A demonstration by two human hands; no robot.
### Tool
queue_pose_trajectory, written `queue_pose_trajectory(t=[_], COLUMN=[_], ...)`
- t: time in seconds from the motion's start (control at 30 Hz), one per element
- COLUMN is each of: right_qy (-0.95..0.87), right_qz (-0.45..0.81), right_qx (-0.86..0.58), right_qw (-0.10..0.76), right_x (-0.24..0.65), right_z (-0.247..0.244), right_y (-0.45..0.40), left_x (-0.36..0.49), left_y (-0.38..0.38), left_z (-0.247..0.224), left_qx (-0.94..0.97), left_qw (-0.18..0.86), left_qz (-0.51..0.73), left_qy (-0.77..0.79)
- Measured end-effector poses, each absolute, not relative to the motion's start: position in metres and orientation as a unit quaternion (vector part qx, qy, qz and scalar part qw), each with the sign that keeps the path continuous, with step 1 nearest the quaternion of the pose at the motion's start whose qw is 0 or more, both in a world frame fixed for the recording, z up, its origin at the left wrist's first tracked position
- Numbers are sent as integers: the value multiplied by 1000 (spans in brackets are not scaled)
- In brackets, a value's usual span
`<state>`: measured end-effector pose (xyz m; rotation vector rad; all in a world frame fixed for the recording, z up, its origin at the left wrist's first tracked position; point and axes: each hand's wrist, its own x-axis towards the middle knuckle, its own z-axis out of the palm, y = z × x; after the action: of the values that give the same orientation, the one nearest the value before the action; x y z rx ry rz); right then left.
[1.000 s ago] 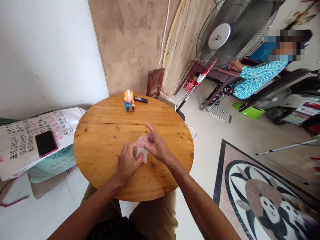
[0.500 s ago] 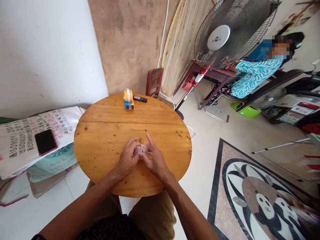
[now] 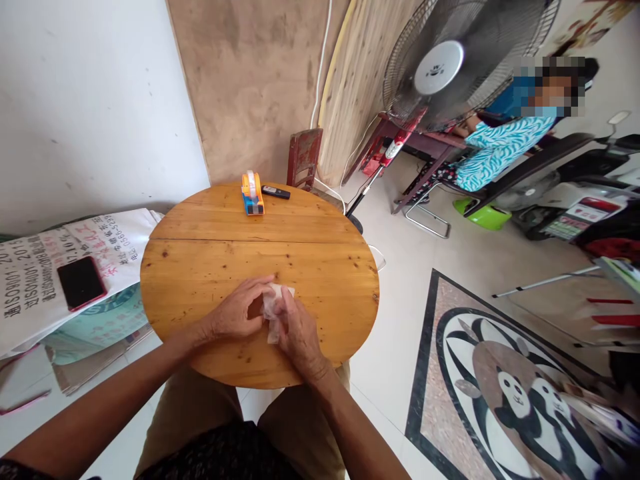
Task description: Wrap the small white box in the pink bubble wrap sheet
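Note:
A small, crumpled, translucent whitish sheet is between my hands over the front half of the round wooden table. Its upper corner spreads out past the fingers, and a strip hangs down beside the right thumb. Whether it is plastic film or thin paper, I cannot tell. My right hand pinches it from the right side. With curved fingers and thumb, my left hand grips its left edge, a gap showing between them.
An orange and blue tape dispenser stands at the table's back beside a black remote-like object. Left lies a phone on a white printed sack. A standing fan and a seated person are at back right.
My hands have shifted slightly left. The right hand has turned inward over the sheet, and more of the sheet now shows, with its lower strip hanging down. The camera view has shifted slightly.

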<state>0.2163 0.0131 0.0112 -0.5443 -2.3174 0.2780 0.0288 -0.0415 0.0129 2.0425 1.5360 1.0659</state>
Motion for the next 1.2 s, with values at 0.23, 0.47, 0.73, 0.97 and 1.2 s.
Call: queue_pose_trajectory(t=[0.23, 0.47, 0.73, 0.97, 1.2], right_qy=[-890, -802, -610, -602, -651], right_qz=[108, 359, 646, 708, 651], right_qx=[-201, -272, -296, -218, -241], right_qw=[394, 393, 351, 298, 306], right_x=[217, 203, 186, 203, 193], right_z=[4, 26, 18, 18, 12], right_y=[18, 65, 100, 90, 88], left_x=[29, 39, 44, 41, 47], left_y=[-23, -9, 5, 6, 9], left_z=[-4, 17, 33, 35, 34], left_qx=[773, 601, 393, 383, 423], left_qw=[113, 309, 517, 519, 424], left_qz=[384, 472, 439, 407, 459], left_qy=[492, 565, 621, 646, 655])
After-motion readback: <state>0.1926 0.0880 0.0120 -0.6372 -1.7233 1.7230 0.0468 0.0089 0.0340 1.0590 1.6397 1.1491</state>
